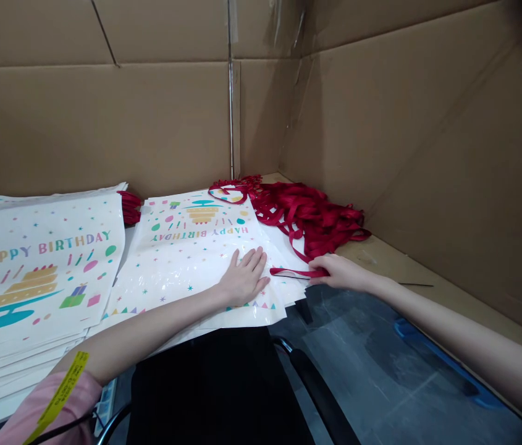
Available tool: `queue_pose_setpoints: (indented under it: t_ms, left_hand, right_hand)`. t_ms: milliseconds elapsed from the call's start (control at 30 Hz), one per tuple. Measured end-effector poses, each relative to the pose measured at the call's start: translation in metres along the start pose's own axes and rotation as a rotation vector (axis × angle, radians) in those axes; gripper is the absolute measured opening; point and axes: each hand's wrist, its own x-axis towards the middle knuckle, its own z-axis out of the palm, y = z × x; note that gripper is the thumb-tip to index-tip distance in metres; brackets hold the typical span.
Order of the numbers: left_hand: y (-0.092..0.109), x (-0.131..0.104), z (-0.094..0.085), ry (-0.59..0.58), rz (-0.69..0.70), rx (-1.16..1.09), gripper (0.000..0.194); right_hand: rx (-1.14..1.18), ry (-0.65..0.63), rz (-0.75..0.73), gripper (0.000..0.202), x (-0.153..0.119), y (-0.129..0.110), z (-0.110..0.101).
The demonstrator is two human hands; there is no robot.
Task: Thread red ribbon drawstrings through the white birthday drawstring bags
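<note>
My left hand (pixel 245 278) lies flat, fingers stretched out, on the printed birthday bag (pixel 159 281) at the top of the right-hand stack. Its cake picture and lettering appear upside down from here. At that stack's right edge, my right hand (pixel 335 272) is closed on a red ribbon (pixel 291 272), whose loop sticks out to the left of the fingers. A thin dark strip runs along below the ribbon; I cannot make out what it is. Just behind my right hand lies a tangled heap of red ribbons (pixel 316 213).
A second stack of birthday bags (pixel 42 247) lies to the left, with more red ribbon (pixel 131 208) behind it. Tall cardboard walls (pixel 149 123) stand behind and to the right. A black chair (pixel 214 389) is in front, and a blue object (pixel 446 364) lies low at right.
</note>
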Motion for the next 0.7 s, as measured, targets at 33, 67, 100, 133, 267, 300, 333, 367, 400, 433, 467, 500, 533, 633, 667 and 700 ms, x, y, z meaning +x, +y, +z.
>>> queue_pose_setpoints:
  t_ms: [33,67,100,133,267,300,333,367,400,433,467,500,533,633,667,700]
  left_hand:
    - [0.000,0.000,-0.001,-0.002,-0.002,-0.014,0.060]
    - [0.000,0.000,-0.002,-0.005,-0.004,-0.029,0.060]
    - [0.000,0.000,-0.004,-0.009,-0.005,-0.041,0.060]
    - [0.000,0.001,-0.005,-0.013,-0.006,-0.051,0.061]
    - [0.000,0.003,-0.009,-0.018,-0.013,-0.067,0.060]
    - [0.000,0.003,-0.009,-0.015,-0.016,-0.067,0.060]
    - [-0.001,0.003,-0.008,-0.012,-0.018,-0.065,0.060]
    - [-0.001,0.003,-0.007,-0.009,-0.020,-0.061,0.061]
    - [-0.001,0.003,-0.006,-0.005,-0.022,-0.054,0.061]
    - [-0.002,0.003,-0.006,-0.002,-0.023,-0.046,0.061]
    - [-0.002,0.003,-0.005,0.001,-0.023,-0.039,0.062]
    - [-0.003,0.003,-0.004,0.001,-0.023,-0.034,0.062]
    - [-0.003,0.002,-0.003,0.002,-0.022,-0.029,0.062]
    - [-0.003,0.002,-0.003,0.002,-0.016,-0.030,0.062]
    - [-0.003,0.002,-0.003,0.000,-0.015,-0.033,0.062]
    - [-0.003,0.001,-0.004,-0.002,-0.013,-0.036,0.062]
  right_hand:
    - [-0.015,0.022,-0.001,0.012,-0.001,0.000,0.001]
    - [-0.033,0.041,-0.002,0.005,-0.001,-0.002,0.001]
    - [-0.053,0.057,-0.003,0.006,0.001,-0.007,0.001]
    - [-0.074,0.069,-0.004,0.013,0.005,-0.014,0.001]
    - [-0.115,0.107,-0.003,0.012,0.030,-0.052,-0.003]
    - [-0.107,0.114,-0.013,0.009,0.036,-0.060,-0.003]
    - [-0.095,0.117,-0.025,0.007,0.042,-0.066,-0.003]
    - [-0.081,0.117,-0.037,0.007,0.046,-0.069,-0.003]
    - [-0.067,0.116,-0.044,0.008,0.047,-0.070,-0.002]
    - [-0.056,0.113,-0.041,0.011,0.047,-0.069,-0.001]
    - [-0.049,0.115,-0.025,0.013,0.045,-0.065,0.000]
    - [-0.049,0.117,-0.003,0.015,0.041,-0.059,0.000]
    - [-0.052,0.117,0.016,0.017,0.036,-0.052,0.001]
    - [-0.059,0.103,0.034,0.015,0.015,-0.025,0.001]
    - [-0.058,0.099,0.031,0.012,0.008,-0.015,0.000]
    - [-0.059,0.097,0.034,0.008,0.001,-0.006,0.000]
